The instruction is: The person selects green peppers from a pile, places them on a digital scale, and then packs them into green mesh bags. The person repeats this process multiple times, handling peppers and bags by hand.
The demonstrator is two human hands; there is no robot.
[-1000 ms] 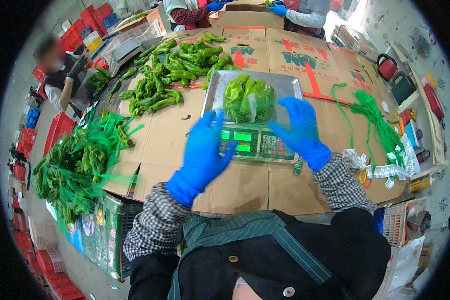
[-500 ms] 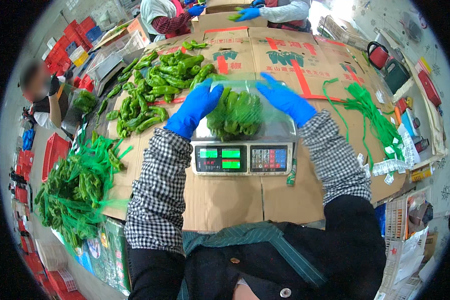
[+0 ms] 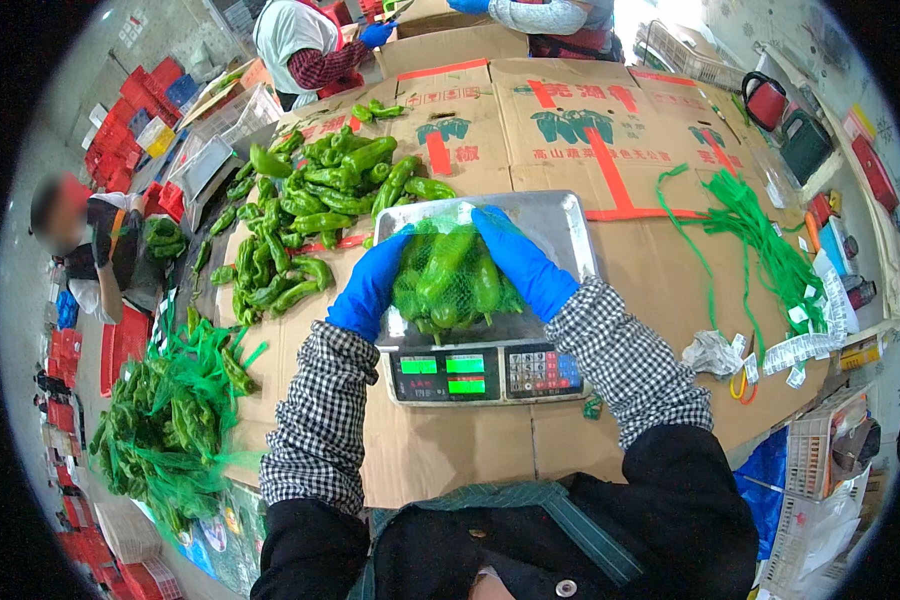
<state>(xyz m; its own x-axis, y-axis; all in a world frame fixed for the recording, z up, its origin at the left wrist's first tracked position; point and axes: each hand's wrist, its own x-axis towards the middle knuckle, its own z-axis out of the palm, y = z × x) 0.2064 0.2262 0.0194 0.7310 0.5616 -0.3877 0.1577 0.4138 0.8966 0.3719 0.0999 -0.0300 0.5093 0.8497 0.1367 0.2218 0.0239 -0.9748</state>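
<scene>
On the metal plate of a digital scale [image 3: 560, 225] sits a green net bag of green peppers [image 3: 448, 282]. My left hand [image 3: 370, 285], in a blue glove, grips the bag's left side. Its fingertips are partly hidden by the net. From the right, my right hand [image 3: 520, 262], also gloved in blue, holds the bag with fingers curled over its far edge. The scale's display [image 3: 445, 376] is lit green and faces me.
Loose green peppers [image 3: 320, 200] are heaped left of the scale. Filled net bags [image 3: 170, 430] lie at the near left. Green net strips [image 3: 760, 245] and white labels rest at right. Co-workers stand at the far side and left. A red kettle [image 3: 765, 105] is at the far right.
My hands, spread apart at the bag's far sides before, have come closer together and now grip it. The net is drawn more snugly over the peppers.
</scene>
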